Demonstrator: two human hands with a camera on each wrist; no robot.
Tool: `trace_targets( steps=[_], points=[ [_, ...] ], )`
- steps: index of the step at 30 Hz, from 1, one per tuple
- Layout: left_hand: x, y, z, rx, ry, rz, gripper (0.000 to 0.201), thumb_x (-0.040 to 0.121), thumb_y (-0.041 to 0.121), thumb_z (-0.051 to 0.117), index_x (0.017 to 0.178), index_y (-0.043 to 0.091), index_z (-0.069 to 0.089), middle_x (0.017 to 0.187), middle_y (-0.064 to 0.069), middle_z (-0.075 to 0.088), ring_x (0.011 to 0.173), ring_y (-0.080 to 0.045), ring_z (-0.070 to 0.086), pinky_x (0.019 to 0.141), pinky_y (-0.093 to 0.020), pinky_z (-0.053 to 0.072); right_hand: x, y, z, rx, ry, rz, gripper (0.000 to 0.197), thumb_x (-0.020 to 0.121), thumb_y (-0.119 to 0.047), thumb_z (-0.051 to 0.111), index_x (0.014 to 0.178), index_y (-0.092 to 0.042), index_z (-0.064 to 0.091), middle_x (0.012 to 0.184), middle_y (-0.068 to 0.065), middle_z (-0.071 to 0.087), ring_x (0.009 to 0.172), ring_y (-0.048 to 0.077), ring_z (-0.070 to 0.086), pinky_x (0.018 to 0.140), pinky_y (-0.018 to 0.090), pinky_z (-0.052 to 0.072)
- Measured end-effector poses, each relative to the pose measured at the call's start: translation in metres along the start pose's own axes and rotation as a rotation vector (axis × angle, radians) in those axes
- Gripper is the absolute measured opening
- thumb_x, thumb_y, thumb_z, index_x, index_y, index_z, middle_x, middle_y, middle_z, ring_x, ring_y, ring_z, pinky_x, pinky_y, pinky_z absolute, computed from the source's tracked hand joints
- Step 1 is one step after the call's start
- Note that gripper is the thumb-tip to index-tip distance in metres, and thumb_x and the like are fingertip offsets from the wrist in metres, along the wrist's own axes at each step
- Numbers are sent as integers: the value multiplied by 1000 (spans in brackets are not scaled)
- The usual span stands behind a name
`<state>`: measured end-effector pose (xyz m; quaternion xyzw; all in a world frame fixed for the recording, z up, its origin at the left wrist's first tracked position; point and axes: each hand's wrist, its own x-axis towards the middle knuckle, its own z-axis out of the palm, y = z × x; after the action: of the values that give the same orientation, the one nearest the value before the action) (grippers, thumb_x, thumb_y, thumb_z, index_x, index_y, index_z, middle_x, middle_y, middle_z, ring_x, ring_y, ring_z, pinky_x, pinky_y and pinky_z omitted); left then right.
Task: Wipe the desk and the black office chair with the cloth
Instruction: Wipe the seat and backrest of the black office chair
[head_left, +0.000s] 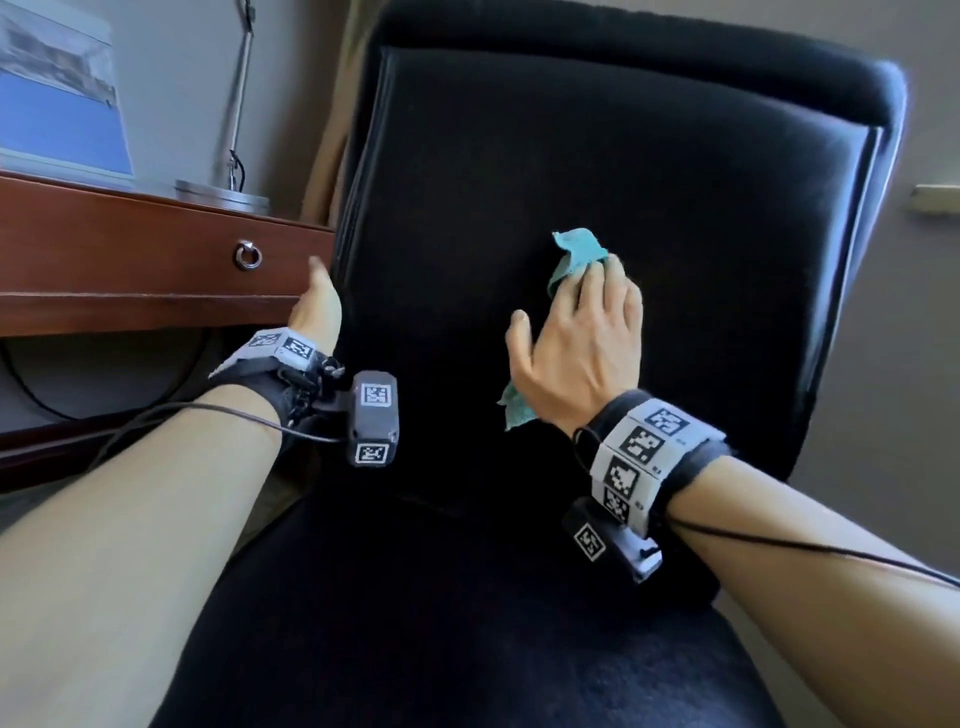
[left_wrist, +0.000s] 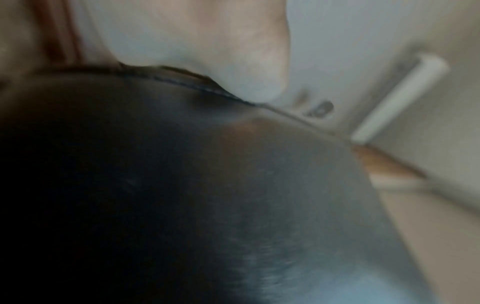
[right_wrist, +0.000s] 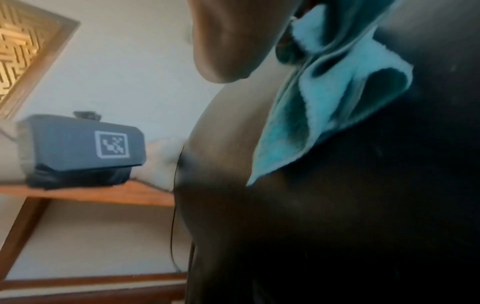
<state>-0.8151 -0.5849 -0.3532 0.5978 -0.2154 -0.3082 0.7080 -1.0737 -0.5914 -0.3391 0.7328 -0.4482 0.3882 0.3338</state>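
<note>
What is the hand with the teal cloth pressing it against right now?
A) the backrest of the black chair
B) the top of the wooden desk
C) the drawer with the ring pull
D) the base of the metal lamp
A: in the head view the right hand lies flat over the teal cloth, pressing it on the black chair backrest, away from the desk.

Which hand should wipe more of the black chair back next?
The right hand: it already presses the crumpled teal cloth flat against the black padded chair backrest. The left hand only steadies the backrest's edge and holds no cloth.
</note>
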Motion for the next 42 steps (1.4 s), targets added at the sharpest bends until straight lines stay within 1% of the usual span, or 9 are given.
trace_targets(
  steps=[5,11,15,19,25,28,31,39,42],
  points=[
    [123,-46,6,11,-53,-11,146,15,107,33,138,29,50,144,-2,49,132,-29,44,113,-47,27,-2,13,23,-24,-49,-22,64,98,-45,28,151,-10,22,160,17,1,148,26,-8,120,45,-3],
    [96,-46,7,-135,-145,46,133,25,104,45,133,28,55,131,4,59,123,-24,53,110,-43,33,59,4,26,29,49,57,58,101,-41,19,153,-17,15,162,6,-4,148,18,-8,119,40,-6],
    [5,-16,4,-187,-65,180,107,60,89,39,140,20,47,142,2,50,131,-22,44,115,-37,26,96,-20,25,103,87,60,57,100,-39,18,153,-20,16,162,2,-1,148,15,-6,120,38,-4],
    [3,-18,8,-101,17,245,71,94,64,33,141,12,45,147,-4,43,136,-22,37,110,-28,22,65,-72,47,141,124,-338,54,99,-37,29,150,-17,31,159,2,20,148,16,12,120,37,8],
    [3,-22,8,-72,4,193,83,87,73,34,137,9,50,141,-8,49,130,-26,45,114,-33,27,35,-48,54,-3,26,-744,51,97,-31,37,146,-15,37,154,5,31,142,20,28,113,38,23],
    [7,-20,12,-74,-23,209,81,88,73,31,141,14,46,145,-4,45,134,-24,40,115,-34,24,120,-13,24,-79,163,-311,51,96,-30,34,143,-10,38,147,13,31,137,29,33,107,46,30],
    [14,-23,15,-102,-70,218,85,82,76,31,142,17,45,145,0,45,135,-21,40,115,-35,26,158,3,6,77,190,-12,54,98,-32,25,147,-12,33,158,6,22,147,25,15,118,47,12],
    [44,-39,-3,-152,-370,167,97,68,87,45,139,21,50,139,-4,54,126,-24,52,111,-42,34,17,-54,55,77,-51,-688,54,99,-30,38,149,-11,30,158,6,24,147,20,17,120,38,10],
    [4,-50,-15,-177,-430,150,68,89,67,41,123,13,63,115,-10,69,107,-22,66,99,-32,47,11,-42,51,-42,-155,-915,54,100,-31,33,151,-13,26,159,4,20,147,19,13,120,40,9]
  ],
)
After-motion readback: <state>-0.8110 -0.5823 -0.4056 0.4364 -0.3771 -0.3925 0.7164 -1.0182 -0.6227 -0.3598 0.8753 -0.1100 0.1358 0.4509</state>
